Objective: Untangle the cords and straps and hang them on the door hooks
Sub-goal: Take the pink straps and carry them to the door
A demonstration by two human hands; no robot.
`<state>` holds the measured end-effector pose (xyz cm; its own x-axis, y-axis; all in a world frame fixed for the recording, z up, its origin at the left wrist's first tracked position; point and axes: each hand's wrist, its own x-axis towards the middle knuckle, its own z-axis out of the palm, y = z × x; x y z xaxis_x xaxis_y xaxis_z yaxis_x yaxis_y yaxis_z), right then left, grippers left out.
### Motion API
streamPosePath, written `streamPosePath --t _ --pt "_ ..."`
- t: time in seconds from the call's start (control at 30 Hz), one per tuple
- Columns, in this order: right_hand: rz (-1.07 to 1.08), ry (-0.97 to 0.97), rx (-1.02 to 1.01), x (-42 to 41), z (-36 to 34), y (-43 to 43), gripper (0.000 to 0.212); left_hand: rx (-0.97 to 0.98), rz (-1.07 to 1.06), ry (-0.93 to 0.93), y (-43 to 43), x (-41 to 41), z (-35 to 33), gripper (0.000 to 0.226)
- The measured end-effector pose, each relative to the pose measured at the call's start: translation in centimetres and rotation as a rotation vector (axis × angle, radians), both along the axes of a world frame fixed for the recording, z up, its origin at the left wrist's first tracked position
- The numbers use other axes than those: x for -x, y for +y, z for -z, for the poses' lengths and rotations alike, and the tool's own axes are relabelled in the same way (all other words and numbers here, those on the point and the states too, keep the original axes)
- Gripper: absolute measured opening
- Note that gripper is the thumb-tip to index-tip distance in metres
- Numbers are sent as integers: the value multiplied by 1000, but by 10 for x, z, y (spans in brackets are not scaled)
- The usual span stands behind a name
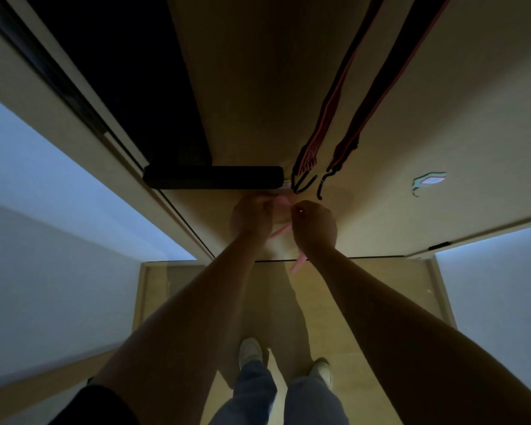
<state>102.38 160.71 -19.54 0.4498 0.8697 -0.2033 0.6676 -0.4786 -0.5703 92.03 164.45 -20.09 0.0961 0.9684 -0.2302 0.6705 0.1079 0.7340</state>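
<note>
Working the thin pink strap [298, 263] against the tan wooden door [242, 87]. My left hand [252, 216] and right hand [314, 223] are both pinching it, fingers curled, hands close together. A loose tail is dangling below the right wrist. I'm keeping tension low and feeding the tail out one loop at a time, no yanking. Two dark red-edged straps [334, 111] are hanging just beside, their black hooked ends [304, 182] near my knuckles, so I'm judging that a snag risk. The black bar-shaped handle [212, 177] is crowding my left hand. Dim light and my fingers are hiding any knot.
</note>
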Motion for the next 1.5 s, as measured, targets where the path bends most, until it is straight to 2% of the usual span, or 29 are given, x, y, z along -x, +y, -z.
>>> streamPosePath --t 0.1,0.33,0.43,0.53,0.7,0.77,0.83,0.97,1.07,1.13,1.2,1.27,1.4,1.5 --pt "-14 39 31 2 -1 -2 25 33 3 -25 -5 1 1 36" --pt "-18 172 101 5 -10 -27 32 3 32 -20 -30 8 -16 20" --pt "13 307 118 -2 -25 -44 37 5 179 -36 -54 5 -22 23" --pt "54 419 71 -16 -43 -60 31 60 363 -38 -74 -6 -28 27" --pt "82 514 23 -53 -67 -88 30 -27 407 -162 -88 -35 -39 21" --pt "81 462 11 -71 -70 -99 28 -27 425 -191 -92 -49 -45 28" --pt "98 311 -40 -90 -72 -107 21 4 440 -201 -92 -67 -53 29" --pt "70 80 -213 -127 -79 -113 19 -4 445 -221 -93 -108 -66 15" --pt "-28 -161 -223 -159 -74 -109 18 9 417 -213 -96 -140 -73 8" --pt "-37 -236 -192 -181 -69 -104 18 -14 394 -179 -94 -161 -74 10" --pt "-68 -284 -195 -199 -62 -99 15 -57 384 -114 -86 -181 -71 21" --pt "-81 -295 -240 -213 -54 -94 10 -106 413 -12 -78 -197 -66 22" --pt "-165 -203 -247 -232 -50 -76 11 -194 326 133 -64 -219 -59 22" --pt "-196 -158 -141 -241 -42 -59 20 -272 228 233 -57 -228 -52 25"
